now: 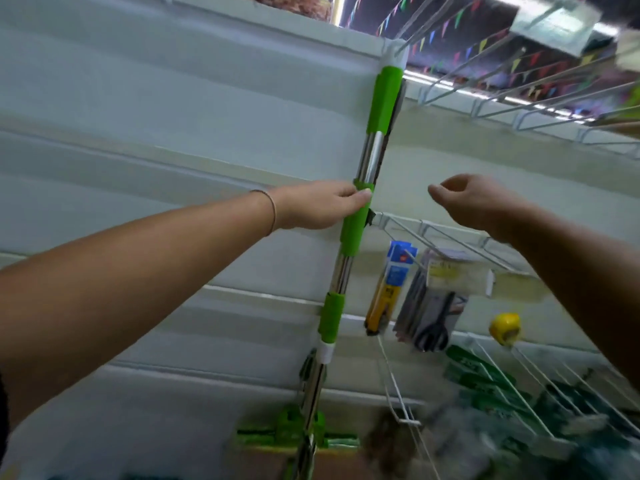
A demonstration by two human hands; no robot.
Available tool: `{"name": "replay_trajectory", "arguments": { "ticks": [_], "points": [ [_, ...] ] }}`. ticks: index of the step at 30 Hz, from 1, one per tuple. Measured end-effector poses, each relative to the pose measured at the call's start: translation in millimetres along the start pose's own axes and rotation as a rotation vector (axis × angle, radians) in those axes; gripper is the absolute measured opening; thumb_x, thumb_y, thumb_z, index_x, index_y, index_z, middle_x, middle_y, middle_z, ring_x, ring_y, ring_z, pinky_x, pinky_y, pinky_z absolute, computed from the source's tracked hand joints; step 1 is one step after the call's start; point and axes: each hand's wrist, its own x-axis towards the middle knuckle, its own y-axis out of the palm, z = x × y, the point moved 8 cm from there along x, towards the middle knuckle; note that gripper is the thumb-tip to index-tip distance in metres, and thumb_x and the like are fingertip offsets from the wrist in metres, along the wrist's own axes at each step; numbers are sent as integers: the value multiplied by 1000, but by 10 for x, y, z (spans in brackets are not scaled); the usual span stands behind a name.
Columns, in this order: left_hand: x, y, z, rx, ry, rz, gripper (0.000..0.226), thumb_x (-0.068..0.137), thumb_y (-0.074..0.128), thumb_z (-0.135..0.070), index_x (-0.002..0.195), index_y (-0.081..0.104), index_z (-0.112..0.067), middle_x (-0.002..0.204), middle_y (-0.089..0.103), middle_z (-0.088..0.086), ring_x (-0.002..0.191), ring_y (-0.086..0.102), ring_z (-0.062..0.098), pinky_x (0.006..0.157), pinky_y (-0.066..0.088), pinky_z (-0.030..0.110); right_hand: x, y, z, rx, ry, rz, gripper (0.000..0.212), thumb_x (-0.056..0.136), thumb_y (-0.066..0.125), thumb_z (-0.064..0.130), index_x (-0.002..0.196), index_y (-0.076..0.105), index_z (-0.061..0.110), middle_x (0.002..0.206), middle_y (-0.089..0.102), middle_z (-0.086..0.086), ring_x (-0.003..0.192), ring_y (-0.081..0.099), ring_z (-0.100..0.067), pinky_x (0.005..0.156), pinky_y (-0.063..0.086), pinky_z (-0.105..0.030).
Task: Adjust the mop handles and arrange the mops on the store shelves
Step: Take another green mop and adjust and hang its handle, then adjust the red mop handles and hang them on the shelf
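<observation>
Mop point(349, 233) upright at the shelf point(173, 133) edge, my left hand point(322, 206) on it

From here I see the left hand curled round the mop's middle green sleeve, thumb across the front. The right hand point(478, 200) hangs apart from it, loosely curled and holding nothing. The mop leans almost vertical against the shelf's end post, its head point(298, 436) down low and blurred, beside the wire hooks point(450, 237). I judge this one nearly placed. Whether its handle length is set I cannot tell, and no other mops show, so the rest of the arranging is unknown
</observation>
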Motion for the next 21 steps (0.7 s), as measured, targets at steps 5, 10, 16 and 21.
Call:
{"name": "replay_trajectory", "arguments": {
  "ticks": [5, 10, 16, 21],
  "points": [
    [-50, 229, -351, 93, 150, -4, 51, 102, 33, -51, 127, 56, -12, 127, 60, 8, 119, 54, 23, 106, 41, 42, -589, -343, -370, -143, 74, -68, 45, 101, 45, 46, 125, 66, 15, 129, 65, -12, 119, 58, -31, 95, 41, -32],
    [-38, 527, -948, 102, 280, 1, 53, 100, 35, -54, 134, 53, -18, 129, 60, 7, 118, 55, 25, 104, 44, 40, -1185, -701, -836, -262, 157, -86, 50, 101, 41, 50, 133, 59, 16, 135, 61, -14, 124, 55, -33, 104, 43, -38],
    [-60, 1039, -1859, 159, 495, -19, 47, 101, 38, -50, 130, 56, -19, 127, 63, 9, 116, 58, 28, 99, 45, 38, -1910, -1151, -1400, -280, 251, -121, 48, 103, 39, 45, 130, 62, 12, 127, 63, -16, 116, 57, -32, 95, 46, -40],
    [-61, 1681, -2473, 183, 600, 91, 50, 100, 38, -51, 137, 50, -18, 135, 57, 9, 123, 53, 27, 101, 39, 35, -2496, -1500, -2004, -264, 372, -157, 45, 104, 38, 44, 126, 63, 14, 122, 66, -13, 113, 59, -30, 93, 46, -38]
  ]
}}
